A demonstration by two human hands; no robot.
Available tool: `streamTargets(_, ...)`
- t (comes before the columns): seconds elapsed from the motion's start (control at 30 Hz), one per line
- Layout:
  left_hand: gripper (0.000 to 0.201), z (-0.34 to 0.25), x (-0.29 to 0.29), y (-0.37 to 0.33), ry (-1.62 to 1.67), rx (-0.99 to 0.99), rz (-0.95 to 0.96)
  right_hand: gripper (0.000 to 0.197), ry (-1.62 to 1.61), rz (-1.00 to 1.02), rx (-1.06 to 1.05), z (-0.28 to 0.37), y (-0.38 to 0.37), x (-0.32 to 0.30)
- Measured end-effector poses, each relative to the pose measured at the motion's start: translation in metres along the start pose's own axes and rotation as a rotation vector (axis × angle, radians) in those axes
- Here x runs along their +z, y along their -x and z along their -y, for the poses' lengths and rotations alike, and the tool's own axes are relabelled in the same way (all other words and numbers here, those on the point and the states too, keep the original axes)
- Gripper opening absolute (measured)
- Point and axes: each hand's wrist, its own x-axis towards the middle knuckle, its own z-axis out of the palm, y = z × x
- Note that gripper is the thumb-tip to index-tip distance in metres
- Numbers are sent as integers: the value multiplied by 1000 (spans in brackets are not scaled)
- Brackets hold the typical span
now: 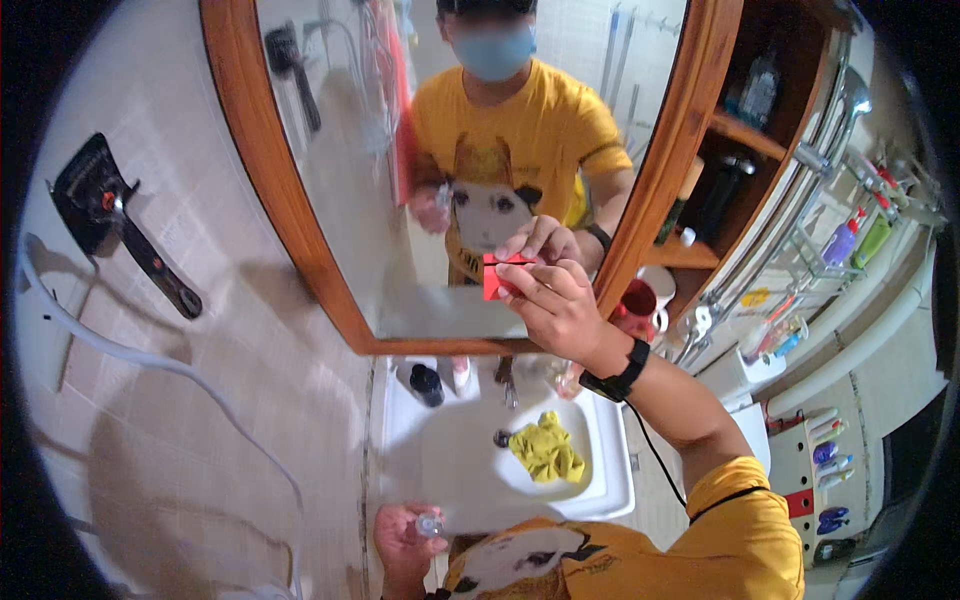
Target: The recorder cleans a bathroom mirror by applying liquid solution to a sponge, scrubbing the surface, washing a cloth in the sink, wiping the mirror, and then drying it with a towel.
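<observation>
My right hand (560, 305) is raised to the mirror (350, 200), fingers closed on a small red flat piece (493, 286) held at the glass. Its exact kind I cannot make out. Low in view, beside the sink, my left hand (397, 535) is wrapped round a small clear bottle (429, 524), seen mostly from its top. The mirror reflects both hands and my yellow shirt. Below the mirror, a crumpled yellow cloth (547, 448) lies in the white sink (600, 478), next to the dark drain.
A wooden frame (270, 180) surrounds the mirror, with open shelves (750, 135) at its right. A dark bottle (427, 384) stands on the sink's back left. Under the shelves are a red mug (636, 305) and a white one. A black shower head (125, 225) hangs on the left wall.
</observation>
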Motion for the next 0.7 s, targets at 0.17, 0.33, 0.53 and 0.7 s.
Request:
streamTargets(0.17, 63, -8, 10, 6, 8, -24, 18, 25, 6, 67, -53, 34, 80, 51)
streamTargets(0.33, 65, -7, 3, 14, -23, 19, 6, 27, -39, 129, 1, 40, 91, 48)
streamTargets(0.53, 48, -9, -8, 31, -26, -8, 32, 24, 27, 62, 37, 25, 93, 19)
streamTargets(0.7, 43, -1, -17, 27, 287, -149, 76, 19, 2, -140, 61, -12, -17, -19)
